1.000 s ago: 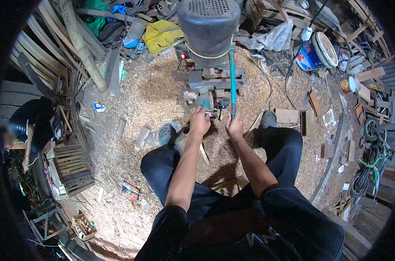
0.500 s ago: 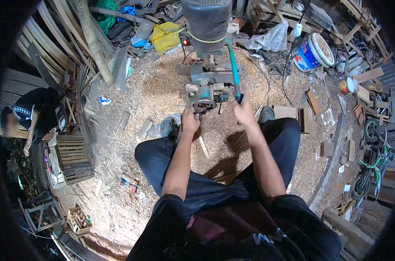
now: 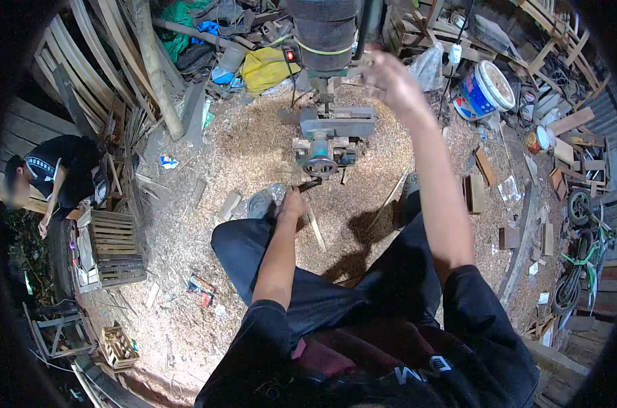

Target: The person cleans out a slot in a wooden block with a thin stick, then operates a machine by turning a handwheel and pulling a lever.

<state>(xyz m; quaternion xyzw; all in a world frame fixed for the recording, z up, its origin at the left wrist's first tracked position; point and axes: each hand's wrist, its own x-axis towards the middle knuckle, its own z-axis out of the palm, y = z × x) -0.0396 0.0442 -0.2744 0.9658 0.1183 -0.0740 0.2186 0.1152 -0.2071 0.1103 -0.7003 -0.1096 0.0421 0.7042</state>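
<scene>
A drill-press-like machine [image 3: 324, 37] stands before me, with a dark motor housing and a strap round it. Below it sits a metal vise [image 3: 336, 124] with a round handwheel [image 3: 320, 167] at its near side. My left hand [image 3: 293, 204] is closed around a dark crank handle [image 3: 310, 184] at the handwheel's lower left. My right hand [image 3: 393, 81] is raised to the right of the housing, smeared by motion, its fingertips close to the upright lever [image 3: 364, 30].
Wood shavings [image 3: 254, 139] cover the floor. At right are a paint bucket [image 3: 484, 92], wood blocks [image 3: 473, 194] and a green motorbike [image 3: 584, 255]. Another person [image 3: 60, 173] bends forward at left by a slatted crate [image 3: 118, 248]. A yellow sack [image 3: 264, 69] lies behind.
My right hand has let go of the lever's lower end and risen; the lever has swung up. My left hand has moved slightly down and left with the crank handle.
</scene>
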